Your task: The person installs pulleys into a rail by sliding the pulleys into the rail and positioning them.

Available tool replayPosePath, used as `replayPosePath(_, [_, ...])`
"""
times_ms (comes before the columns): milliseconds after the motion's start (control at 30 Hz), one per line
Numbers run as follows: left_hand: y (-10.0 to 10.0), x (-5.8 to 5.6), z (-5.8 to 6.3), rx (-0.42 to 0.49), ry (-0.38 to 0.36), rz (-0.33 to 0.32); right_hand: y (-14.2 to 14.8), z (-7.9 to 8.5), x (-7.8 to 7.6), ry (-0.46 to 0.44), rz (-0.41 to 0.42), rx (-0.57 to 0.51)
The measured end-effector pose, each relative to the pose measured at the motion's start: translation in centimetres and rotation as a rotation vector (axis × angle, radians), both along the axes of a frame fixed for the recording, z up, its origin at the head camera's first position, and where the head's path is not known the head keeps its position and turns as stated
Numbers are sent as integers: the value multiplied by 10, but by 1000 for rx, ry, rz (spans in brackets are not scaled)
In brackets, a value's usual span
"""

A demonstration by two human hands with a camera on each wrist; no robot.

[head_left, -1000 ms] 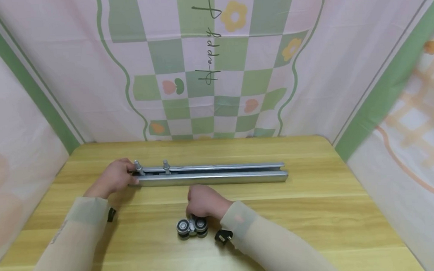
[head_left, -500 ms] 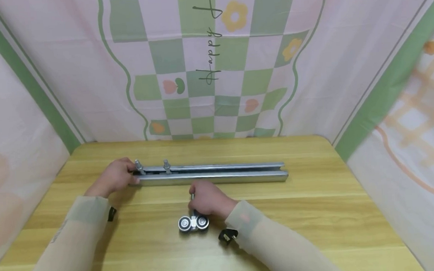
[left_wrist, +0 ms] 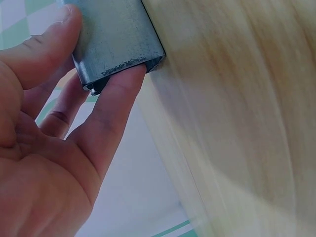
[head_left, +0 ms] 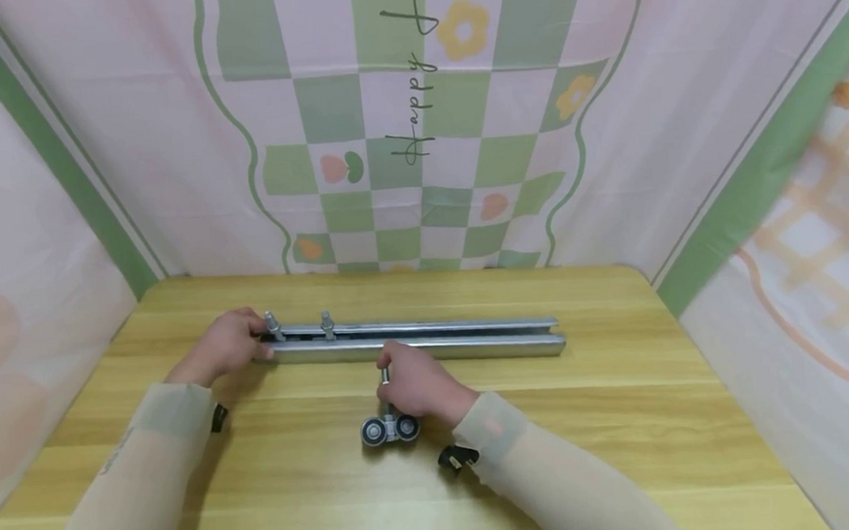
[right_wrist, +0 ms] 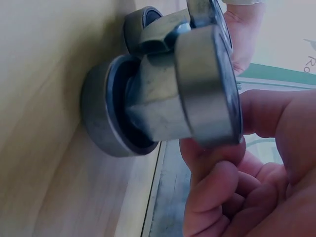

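Observation:
A steel channel rail (head_left: 437, 348) lies across the wooden table, its slot facing up. At the rail's left end, my left hand (head_left: 227, 344) grips it. The left wrist view shows the thumb on the side of the rail (left_wrist: 116, 34) and one finger tucked into its end opening. Two bolts, one left (head_left: 272, 323) and one right (head_left: 328, 325), stick up from the slot near that hand. In front of the rail, my right hand (head_left: 423, 383) pinches the bolt stem of a roller trolley (head_left: 374, 432). Several bearing wheels of the trolley (right_wrist: 207, 89) point toward me.
The wooden table (head_left: 622, 399) has fabric hanging on three sides. A checkered curtain (head_left: 421, 216) stands just behind its far edge. Each wrist wears a dark device, like the right one (head_left: 456, 457).
My right hand has moved the trolley a little to the right and away from me, turning it so the bolt stem shows. My left hand stays on the rail.

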State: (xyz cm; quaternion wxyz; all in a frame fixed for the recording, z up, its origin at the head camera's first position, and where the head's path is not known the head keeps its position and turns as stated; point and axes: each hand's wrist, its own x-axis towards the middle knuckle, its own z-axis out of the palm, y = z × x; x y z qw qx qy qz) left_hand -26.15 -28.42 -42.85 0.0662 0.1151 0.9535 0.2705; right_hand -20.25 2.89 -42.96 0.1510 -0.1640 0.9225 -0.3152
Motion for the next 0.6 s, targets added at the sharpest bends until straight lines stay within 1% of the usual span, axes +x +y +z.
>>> replayPosePath(133, [0, 0, 0, -2, -4, 2, 2, 1, 0, 0, -7, 2])
replayPosePath(333, [0, 0, 1, -2, -9, 8, 5, 5, 3, 5, -6, -27])
replayPosePath(600, [0, 0, -1, 3, -3, 4, 16, 14, 9, 87, 15, -47])
